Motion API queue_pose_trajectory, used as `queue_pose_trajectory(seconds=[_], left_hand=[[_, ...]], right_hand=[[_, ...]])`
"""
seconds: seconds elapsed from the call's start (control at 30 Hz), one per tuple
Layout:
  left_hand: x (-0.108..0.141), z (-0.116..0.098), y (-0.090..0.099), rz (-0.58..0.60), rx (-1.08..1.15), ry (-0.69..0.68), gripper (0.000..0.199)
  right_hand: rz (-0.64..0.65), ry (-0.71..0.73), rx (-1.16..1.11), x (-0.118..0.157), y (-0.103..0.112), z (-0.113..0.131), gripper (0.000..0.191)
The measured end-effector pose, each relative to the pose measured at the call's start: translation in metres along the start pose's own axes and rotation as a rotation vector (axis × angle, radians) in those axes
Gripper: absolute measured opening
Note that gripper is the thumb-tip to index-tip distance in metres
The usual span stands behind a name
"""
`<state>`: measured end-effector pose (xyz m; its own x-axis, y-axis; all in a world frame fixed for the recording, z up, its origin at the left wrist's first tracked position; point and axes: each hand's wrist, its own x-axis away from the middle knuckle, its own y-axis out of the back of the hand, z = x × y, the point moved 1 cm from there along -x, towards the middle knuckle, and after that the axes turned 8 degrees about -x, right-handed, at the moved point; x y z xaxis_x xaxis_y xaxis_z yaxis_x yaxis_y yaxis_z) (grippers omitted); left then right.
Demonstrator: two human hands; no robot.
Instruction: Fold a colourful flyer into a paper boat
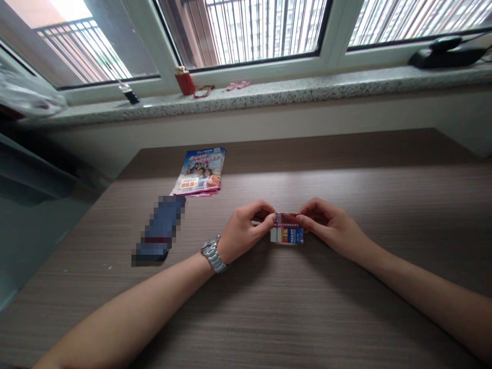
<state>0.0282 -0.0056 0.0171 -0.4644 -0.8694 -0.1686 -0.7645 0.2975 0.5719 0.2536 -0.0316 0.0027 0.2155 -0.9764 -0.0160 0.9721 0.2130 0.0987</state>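
Currently I watch through the head camera as both hands pinch one small printed paper at the middle of the wood-grained table. I have the left hand's thumb and forefinger closed on its upper left corner, and the right hand's clamped likewise on its upper right corner. I can't tell whether its lower edge touches the tabletop. A metal watch circles the left wrist. Farther left I see a stack of colourful leaflets lying flat, with a dark, pixelated object just on its near side.
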Motion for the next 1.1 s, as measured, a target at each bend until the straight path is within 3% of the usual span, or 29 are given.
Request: queue_pose_trajectory(seconds=[0.27,0.63,1.1], left_hand=[[0.0,-0.001,0.0,0.034,0.005,-0.029,0.023],[0.0,0.0,0.0,0.032,-0.004,-0.021,0.021],[0.004,-0.01,-0.004,0.08,-0.03,-0.084,0.018]], right_hand=[[0.023,-0.003,0.04,0.002,0.0,0.0,0.024],[0.063,-0.009,0.005,0.002,-0.001,0.003,0.024],[0.112,0.022,0.12,0.006,-0.004,0.009,0.028]])
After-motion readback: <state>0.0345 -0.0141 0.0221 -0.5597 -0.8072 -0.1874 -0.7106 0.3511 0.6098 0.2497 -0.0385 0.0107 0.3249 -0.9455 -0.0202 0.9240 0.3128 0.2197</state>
